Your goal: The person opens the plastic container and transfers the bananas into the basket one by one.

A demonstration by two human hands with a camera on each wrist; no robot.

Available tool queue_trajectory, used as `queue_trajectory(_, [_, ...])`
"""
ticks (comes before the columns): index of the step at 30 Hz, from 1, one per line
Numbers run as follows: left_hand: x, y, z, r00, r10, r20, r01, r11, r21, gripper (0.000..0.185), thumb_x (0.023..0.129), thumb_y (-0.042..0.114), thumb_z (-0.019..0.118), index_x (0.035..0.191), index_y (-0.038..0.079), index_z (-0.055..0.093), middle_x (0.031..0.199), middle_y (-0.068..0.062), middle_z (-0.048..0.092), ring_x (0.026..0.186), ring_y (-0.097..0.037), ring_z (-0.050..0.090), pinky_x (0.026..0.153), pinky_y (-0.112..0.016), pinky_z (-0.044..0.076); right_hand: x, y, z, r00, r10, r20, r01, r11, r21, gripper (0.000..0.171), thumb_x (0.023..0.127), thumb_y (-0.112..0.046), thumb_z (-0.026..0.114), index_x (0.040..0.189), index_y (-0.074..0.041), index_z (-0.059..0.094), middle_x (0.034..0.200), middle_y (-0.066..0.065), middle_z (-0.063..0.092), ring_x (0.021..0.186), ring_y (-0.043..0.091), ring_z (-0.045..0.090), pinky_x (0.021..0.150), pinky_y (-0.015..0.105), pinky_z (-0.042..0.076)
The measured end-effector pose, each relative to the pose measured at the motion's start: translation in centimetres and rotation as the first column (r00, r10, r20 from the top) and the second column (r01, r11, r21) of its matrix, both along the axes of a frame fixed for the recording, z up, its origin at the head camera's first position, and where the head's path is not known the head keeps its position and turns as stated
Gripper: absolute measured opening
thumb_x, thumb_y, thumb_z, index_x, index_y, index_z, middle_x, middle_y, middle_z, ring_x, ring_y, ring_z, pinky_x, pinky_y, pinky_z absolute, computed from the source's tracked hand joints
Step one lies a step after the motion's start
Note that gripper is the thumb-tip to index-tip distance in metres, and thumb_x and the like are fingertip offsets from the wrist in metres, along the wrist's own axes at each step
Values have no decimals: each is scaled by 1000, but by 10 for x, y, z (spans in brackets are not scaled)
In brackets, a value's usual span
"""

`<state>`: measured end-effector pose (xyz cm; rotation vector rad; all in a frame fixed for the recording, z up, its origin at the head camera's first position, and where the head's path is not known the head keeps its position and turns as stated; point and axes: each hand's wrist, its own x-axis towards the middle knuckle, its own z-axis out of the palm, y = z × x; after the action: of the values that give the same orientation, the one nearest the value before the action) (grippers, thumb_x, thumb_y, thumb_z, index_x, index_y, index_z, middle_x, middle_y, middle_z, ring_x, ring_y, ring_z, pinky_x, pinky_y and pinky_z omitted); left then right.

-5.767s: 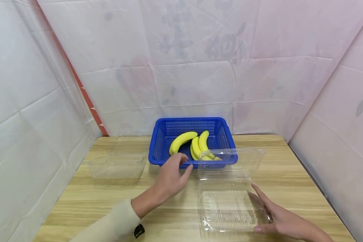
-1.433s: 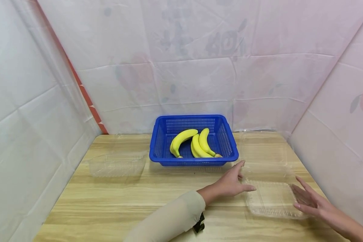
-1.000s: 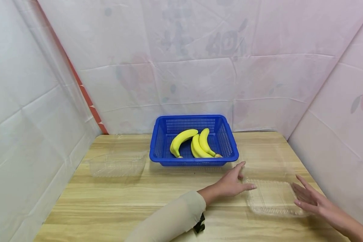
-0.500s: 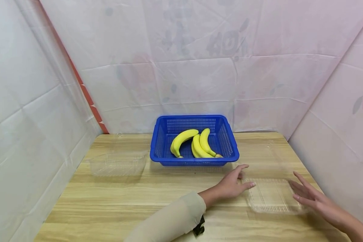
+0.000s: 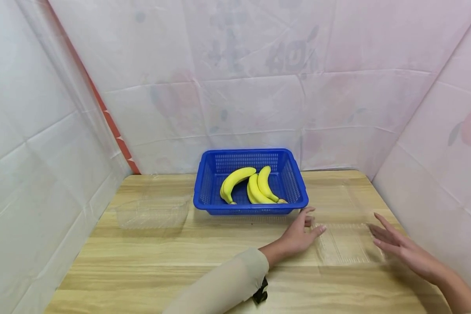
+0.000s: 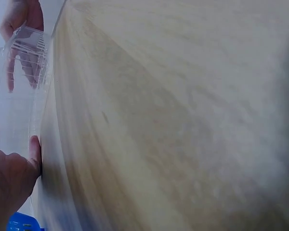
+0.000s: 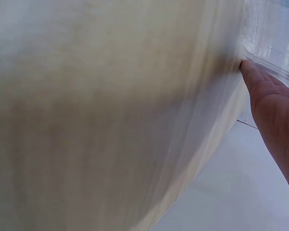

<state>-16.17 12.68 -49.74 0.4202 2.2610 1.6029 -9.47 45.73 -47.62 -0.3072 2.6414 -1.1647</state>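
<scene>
A clear plastic clamshell box [image 5: 343, 243] lies open on the wooden table [image 5: 204, 257], at the right. My left hand [image 5: 304, 229] rests with straight fingers against its left edge. My right hand [image 5: 392, 244], fingers straight, touches its right edge. In the left wrist view the clamshell [image 6: 19, 72] shows at the left with my left hand [image 6: 9, 183] below it. The right wrist view shows my right hand [image 7: 274, 106] with a fingertip at the clear box [image 7: 274, 38]. A blue basket [image 5: 208, 192] behind holds three yellow bananas [image 5: 251, 185].
A second clear plastic box [image 5: 153, 211] sits at the table's left. White and pink sheets wall in the table on three sides. The right wall stands close to my right hand.
The clamshell, open in front of me earlier, has been slid to the right side of the table. Over the last second both hands pushed it slightly farther back, and its lid lies flat.
</scene>
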Motion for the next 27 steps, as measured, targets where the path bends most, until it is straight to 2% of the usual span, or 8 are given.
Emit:
queue_trajectory(5, [-4, 2, -3, 999, 28, -20, -27, 998, 50, 64, 105, 45, 67, 159, 29, 36, 151, -6, 65, 137, -14, 63, 112, -35, 54, -10, -1, 4, 1000, -13, 13, 12, 999, 30, 77, 116, -26, 42, 173, -22, -9, 169, 21, 37, 126, -29, 37, 84, 14, 46])
queue_trajectory(8, [-4, 3, -5, 999, 35, -26, -33, 998, 60, 63, 107, 45, 64, 160, 28, 35, 153, -8, 63, 138, -15, 62, 113, -35, 54, -15, -1, 5, 1000, -22, 20, 21, 999, 40, 76, 116, -29, 42, 173, -21, -9, 167, 32, 37, 124, -30, 37, 83, 15, 46])
queue_trajectory(10, [-4, 4, -6, 999, 36, -24, -34, 997, 62, 63, 107, 45, 63, 161, 27, 36, 155, -8, 62, 139, -15, 61, 112, -35, 54, -18, -1, 6, 999, -23, 25, 22, 999, 38, 76, 117, -30, 41, 173, -18, -9, 166, 37, 35, 122, -30, 37, 86, 21, 49])
queue_trajectory(14, [-4, 5, -8, 999, 30, -11, -29, 996, 82, 67, 108, 45, 62, 165, 25, 33, 158, -9, 58, 145, -17, 57, 113, -33, 54, -24, -2, 8, 999, -25, 27, 24, 999, 40, 76, 117, -31, 40, 172, -15, -9, 165, 39, 34, 120, -29, 39, 86, 20, 49])
queue_trajectory(16, [-4, 5, -8, 1000, 24, 10, -25, 995, 98, 70, 108, 43, 63, 167, 25, 30, 161, -8, 55, 148, -18, 55, 113, -33, 54, -27, -2, 9, 999, -31, 30, 30, 999, 41, 76, 117, -32, 40, 172, -14, -9, 165, 39, 33, 119, -29, 40, 83, 14, 46])
queue_trajectory(19, [-4, 6, -10, 999, 4, 42, -9, 993, 119, 77, 107, 41, 65, 170, 28, 24, 166, -9, 50, 150, -21, 53, 113, -34, 55, -31, -2, 10, 999, -35, 41, 34, 999, 27, 76, 117, -34, 40, 172, -12, -8, 166, 39, 33, 118, -28, 42, 83, 14, 46])
queue_trajectory(23, [-6, 5, -11, 999, -15, 49, 11, 996, 89, 82, 106, 45, 64, 172, 31, 17, 170, -10, 43, 149, -24, 54, 117, -35, 52, -35, -3, 10, 998, -43, 38, 42, 999, 21, 77, 117, -34, 40, 172, -10, -7, 166, 39, 34, 117, -28, 42, 82, 14, 45])
queue_trajectory(27, [-10, 5, -11, 999, -27, 44, 24, 998, 62, 81, 108, 49, 58, 173, 31, 13, 175, -8, 35, 157, -23, 44, 125, -37, 44, -40, -5, 9, 998, -50, 25, 50, 999, 13, 77, 116, -34, 42, 173, -12, -6, 165, 39, 34, 118, -29, 41, 83, 12, 44])
